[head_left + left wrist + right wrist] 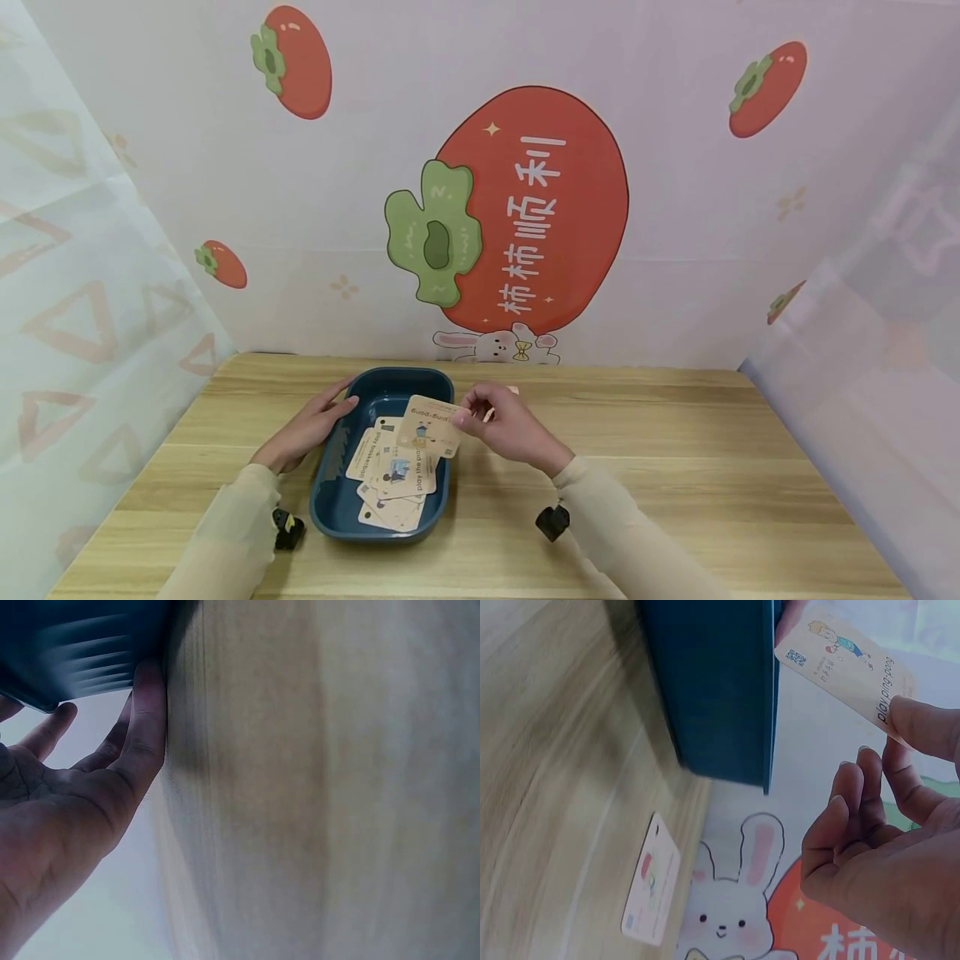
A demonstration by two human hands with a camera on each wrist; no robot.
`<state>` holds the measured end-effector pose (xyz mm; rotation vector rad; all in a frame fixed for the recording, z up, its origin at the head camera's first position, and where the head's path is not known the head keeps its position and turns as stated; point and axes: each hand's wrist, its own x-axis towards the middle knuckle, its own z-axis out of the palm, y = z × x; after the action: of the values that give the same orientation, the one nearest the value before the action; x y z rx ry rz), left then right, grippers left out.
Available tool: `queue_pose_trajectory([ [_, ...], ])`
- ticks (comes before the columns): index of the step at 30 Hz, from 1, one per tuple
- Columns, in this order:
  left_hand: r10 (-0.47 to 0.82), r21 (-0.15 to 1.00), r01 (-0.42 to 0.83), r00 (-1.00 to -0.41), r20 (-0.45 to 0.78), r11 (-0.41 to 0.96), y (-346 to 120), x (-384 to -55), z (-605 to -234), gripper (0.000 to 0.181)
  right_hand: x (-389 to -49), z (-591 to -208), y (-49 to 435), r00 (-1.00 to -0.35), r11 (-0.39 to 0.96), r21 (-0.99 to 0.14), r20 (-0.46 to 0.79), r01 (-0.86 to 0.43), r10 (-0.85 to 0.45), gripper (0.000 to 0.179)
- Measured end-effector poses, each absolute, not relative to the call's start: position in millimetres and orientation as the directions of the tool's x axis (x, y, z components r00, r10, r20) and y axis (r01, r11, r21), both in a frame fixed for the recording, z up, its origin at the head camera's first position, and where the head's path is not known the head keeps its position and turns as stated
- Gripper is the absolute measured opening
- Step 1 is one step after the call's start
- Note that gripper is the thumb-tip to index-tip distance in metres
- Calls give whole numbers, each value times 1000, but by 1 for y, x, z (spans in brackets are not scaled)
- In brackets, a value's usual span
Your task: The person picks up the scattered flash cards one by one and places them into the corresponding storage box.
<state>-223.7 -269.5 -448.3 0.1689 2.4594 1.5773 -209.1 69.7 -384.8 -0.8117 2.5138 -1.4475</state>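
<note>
My right hand point(513, 425) pinches a picture card point(431, 425) printed "play ping-pong" between thumb and forefinger, over the right side of a dark blue tray point(324, 504). The right wrist view shows the same card point(847, 671) held by one edge, the other fingers loosely curled. At the tray's far left corner, my left hand point(309, 429) holds the rim, its thumb over the edge and its fingers along the outer wall point(90, 652). Several overlapping cards point(397, 475) lie in the tray, among them ones reading "play the piano" and "play basketball".
Another card point(652, 885) lies on the wooden table point(637, 508) beyond my right hand, mostly hidden by it in the head view. A white backdrop point(675, 308) with persimmons and a rabbit stands along the table's back edge, with pale cloth at both sides.
</note>
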Motion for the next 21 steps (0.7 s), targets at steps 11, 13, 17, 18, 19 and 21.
queue_pose_trajectory([
  [11,220,907,-10,-969,-112,420,-272,-228,-449,64,-208,-387,56,-855,398,-842,132,-363,-501,10],
  [13,219,908,-10,-969,-112,419,-272,-229,-449,64,-208,-388,57,-856,403,-840,130,-363,-500,9],
  [17,218,909,-13,-969,-114,417,-272,-229,-449,64,-209,-389,57,-857,409,-838,124,-361,-500,9],
  [18,219,910,-13,-969,-113,415,-273,-229,-449,64,-209,-389,57,-858,411,-839,120,-357,-500,8],
  [19,220,910,-12,-969,-113,414,-273,-229,-449,64,-209,-389,57,-859,413,-840,115,-353,-500,7],
  [21,223,912,-10,-968,-111,411,-273,-229,-450,65,-210,-390,57,-858,413,-843,106,-346,-502,6],
])
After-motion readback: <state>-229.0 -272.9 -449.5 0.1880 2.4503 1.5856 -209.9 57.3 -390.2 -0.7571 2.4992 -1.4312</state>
